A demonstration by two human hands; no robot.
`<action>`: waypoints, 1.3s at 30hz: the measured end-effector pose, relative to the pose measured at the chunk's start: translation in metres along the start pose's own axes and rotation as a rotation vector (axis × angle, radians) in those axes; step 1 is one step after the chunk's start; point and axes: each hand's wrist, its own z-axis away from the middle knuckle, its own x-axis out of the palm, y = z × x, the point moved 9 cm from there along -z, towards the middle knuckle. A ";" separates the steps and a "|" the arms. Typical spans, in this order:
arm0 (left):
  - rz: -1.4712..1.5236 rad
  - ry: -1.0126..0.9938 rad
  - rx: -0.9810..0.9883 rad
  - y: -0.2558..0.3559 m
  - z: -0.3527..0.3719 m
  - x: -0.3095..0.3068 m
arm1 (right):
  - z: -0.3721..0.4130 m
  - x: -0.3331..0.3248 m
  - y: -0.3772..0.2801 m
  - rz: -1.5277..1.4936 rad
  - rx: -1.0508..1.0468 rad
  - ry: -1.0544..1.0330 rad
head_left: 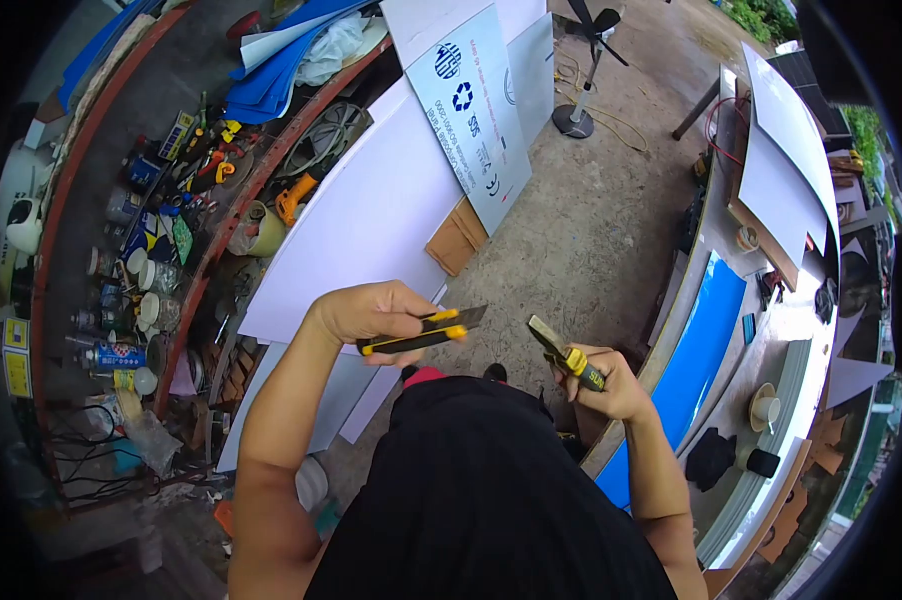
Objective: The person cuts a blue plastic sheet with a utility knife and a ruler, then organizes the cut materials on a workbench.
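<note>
My left hand (376, 312) is closed on a black and yellow utility knife (421, 335), whose dark blade points right. A short gap to its right, my right hand (611, 383) grips a second tool (577, 366) with a black and yellow handle and a flat, worn metal end pointing up and left. Knife and tool are apart, both held in the air in front of my dark shirt (481, 480). The fingertips of my right hand are partly hidden behind the handle.
White panels (336, 220) lean at the left beside red metal shelving (216, 250) full of tools and jars. A workbench (761, 350) with a blue strip (706, 340) and a cup (767, 409) stands at the right. A black fan (573, 121) stands ahead on the concrete floor.
</note>
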 end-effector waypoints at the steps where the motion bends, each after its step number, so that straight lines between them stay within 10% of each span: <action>1: -0.024 0.142 -0.016 -0.006 0.000 -0.006 | 0.002 -0.002 0.008 -0.018 0.031 0.045; 9: -0.398 0.622 -0.002 -0.007 0.010 -0.016 | -0.001 0.001 0.035 0.014 0.094 0.114; 39: -0.434 0.633 0.159 -0.014 0.157 -0.096 | -0.121 0.147 0.004 0.108 0.147 0.275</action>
